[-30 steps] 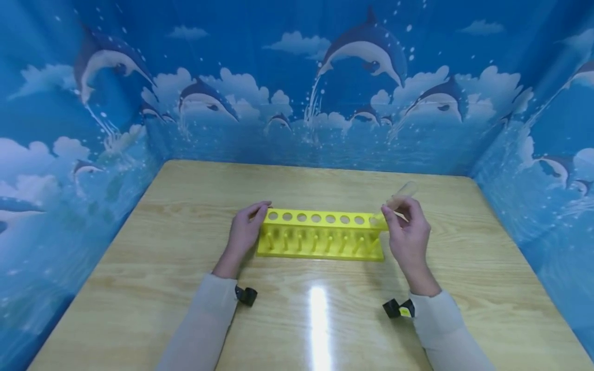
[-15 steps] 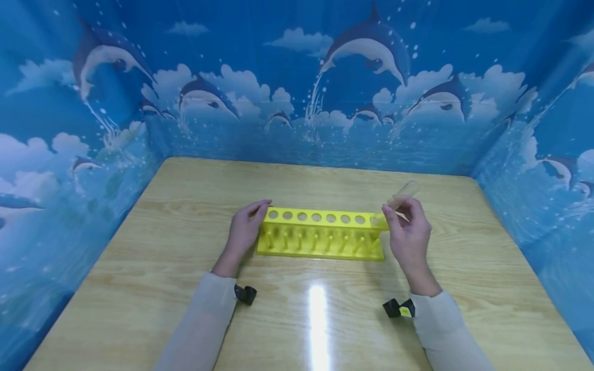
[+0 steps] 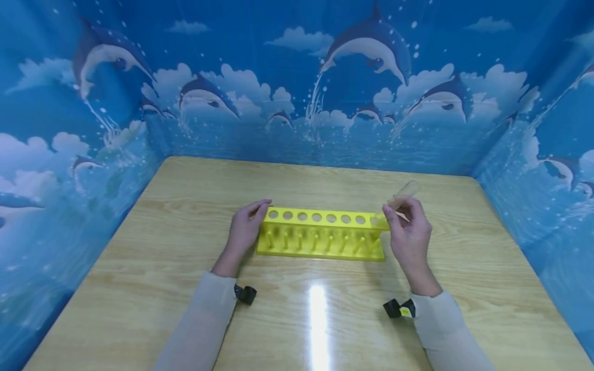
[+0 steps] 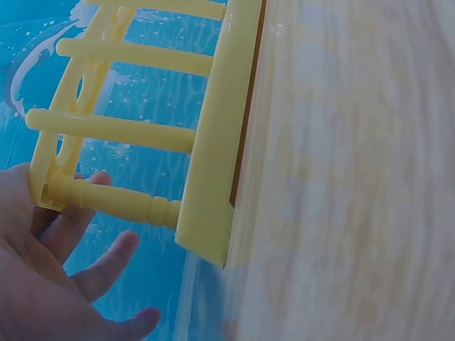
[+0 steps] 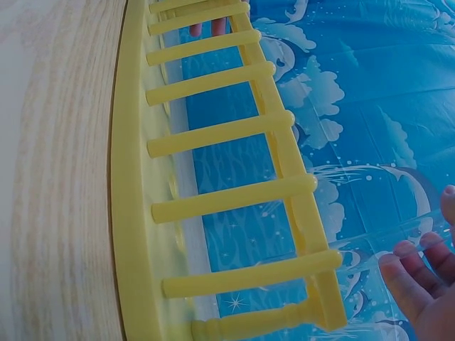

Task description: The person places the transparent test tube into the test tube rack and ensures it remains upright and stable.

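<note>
A yellow test tube rack point(image 3: 322, 225) stands upright on the table, with a row of round holes along its top bar and a row of pegs below. At its left end my left hand point(image 3: 244, 226) grips the upper corner; in the left wrist view several fingertips point(image 4: 117, 249) spread out past the end post. My right hand point(image 3: 410, 229) pinches a clear test tube point(image 3: 406, 189) between thumb and fingers at the rack's right end. The tube leans up and to the right, its lower end overlapping the rightmost hole. In the right wrist view the see-through tube point(image 5: 373, 240) shows only faintly.
The wood-grain table point(image 3: 209, 180) carries a bright light reflection in front of the rack. Blue curtains point(image 3: 260, 139) printed with dolphins enclose the back and both sides. A black wrist camera point(image 3: 246, 294) sits at the left cuff, another camera point(image 3: 392, 308) at the right.
</note>
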`<state>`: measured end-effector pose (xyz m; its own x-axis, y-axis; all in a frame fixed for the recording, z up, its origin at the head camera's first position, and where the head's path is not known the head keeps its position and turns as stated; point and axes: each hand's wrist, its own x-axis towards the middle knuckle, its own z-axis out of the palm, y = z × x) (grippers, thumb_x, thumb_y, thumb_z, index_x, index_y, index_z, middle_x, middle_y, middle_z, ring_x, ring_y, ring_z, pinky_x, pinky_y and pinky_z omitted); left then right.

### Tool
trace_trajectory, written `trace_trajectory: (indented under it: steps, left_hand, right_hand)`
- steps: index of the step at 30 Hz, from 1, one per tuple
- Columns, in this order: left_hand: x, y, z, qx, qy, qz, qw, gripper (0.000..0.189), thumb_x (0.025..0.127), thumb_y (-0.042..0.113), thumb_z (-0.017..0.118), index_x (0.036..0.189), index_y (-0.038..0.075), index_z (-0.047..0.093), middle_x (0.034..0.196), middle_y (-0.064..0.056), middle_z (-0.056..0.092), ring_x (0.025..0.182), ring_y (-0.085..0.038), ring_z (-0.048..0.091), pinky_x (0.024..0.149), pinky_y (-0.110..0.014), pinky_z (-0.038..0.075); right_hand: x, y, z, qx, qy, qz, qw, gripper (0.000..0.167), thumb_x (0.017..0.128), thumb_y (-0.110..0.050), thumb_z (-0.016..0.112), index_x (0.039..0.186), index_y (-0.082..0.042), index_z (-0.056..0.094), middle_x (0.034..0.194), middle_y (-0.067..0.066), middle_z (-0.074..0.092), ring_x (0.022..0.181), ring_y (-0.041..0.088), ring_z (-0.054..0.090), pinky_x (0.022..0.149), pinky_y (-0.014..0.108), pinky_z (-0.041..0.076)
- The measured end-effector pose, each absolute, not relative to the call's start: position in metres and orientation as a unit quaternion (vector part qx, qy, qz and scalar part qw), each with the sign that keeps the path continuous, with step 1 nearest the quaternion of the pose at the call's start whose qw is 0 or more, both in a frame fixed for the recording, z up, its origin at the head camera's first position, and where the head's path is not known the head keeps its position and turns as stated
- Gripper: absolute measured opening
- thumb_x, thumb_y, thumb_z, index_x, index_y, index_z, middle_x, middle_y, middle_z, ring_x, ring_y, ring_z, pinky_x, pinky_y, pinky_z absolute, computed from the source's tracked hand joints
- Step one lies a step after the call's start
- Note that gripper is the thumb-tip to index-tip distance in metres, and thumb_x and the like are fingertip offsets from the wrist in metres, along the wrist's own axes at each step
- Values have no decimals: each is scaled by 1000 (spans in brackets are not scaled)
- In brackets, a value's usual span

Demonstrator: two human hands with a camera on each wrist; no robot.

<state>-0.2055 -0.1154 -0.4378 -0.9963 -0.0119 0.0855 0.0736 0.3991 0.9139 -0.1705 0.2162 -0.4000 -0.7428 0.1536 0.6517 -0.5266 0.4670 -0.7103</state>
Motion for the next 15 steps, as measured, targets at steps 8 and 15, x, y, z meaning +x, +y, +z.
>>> trace_trajectory:
  steps: [8,15]
  left_hand:
    - [-205,-115,-437,-13,-839,-543,35,40,103,36,47,133,12,59,135,-8,59,132,-25,47,112,-44,36]
    - [-205,-116,-437,-15,-838,-544,39,40,103,37,47,131,12,60,134,-8,59,131,-25,48,111,-43,37]
  right_hand:
    - [-167,211,-394,98,-787,512,330,21,91,5,62,109,11,54,98,12,60,96,5,59,81,12,52]
    - [-162,206,-386,108,-787,509,332,19,91,8,60,108,14,53,97,21,58,95,3,58,81,10,51]
